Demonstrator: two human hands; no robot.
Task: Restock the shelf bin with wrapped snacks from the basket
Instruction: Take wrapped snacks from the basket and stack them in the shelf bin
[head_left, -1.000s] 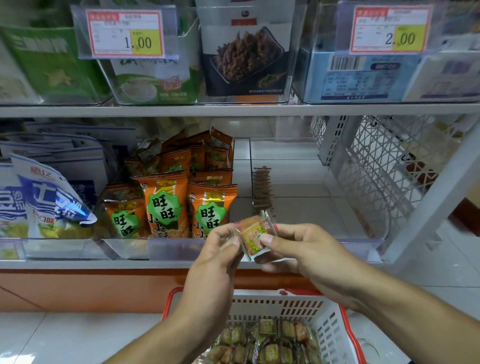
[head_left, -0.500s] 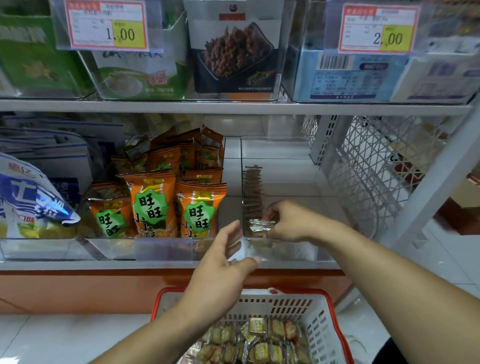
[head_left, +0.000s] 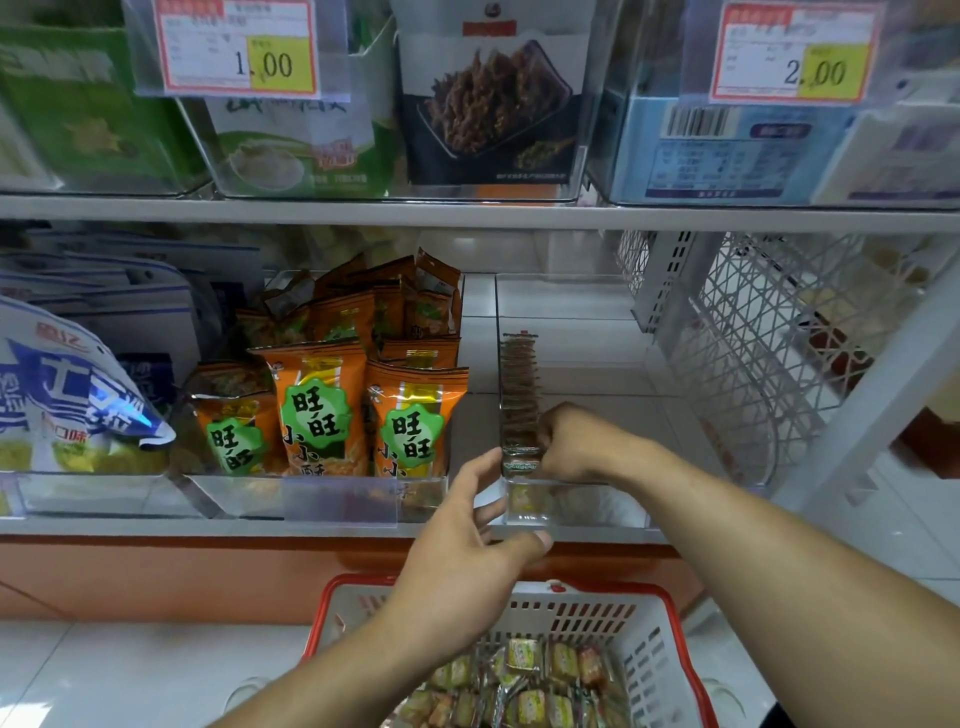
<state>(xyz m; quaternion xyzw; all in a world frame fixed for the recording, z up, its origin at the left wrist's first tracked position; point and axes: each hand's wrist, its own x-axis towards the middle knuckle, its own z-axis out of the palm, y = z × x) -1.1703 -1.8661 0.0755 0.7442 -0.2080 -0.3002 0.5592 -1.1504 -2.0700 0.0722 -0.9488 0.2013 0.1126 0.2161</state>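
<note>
Shop shelf | R hand (head_left: 576, 441) pinching snack (head_left: 521, 464) in bin (head_left: 571, 506) | L hand (head_left: 462, 551) fingers spread

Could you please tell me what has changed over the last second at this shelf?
The small clear-wrapped snack, first pinched between both hands before the shelf, has gone into the clear plastic shelf bin. The right hand presses it against the upright row; the left hand let go and hangs open. The red-rimmed white basket stayed put.
</note>
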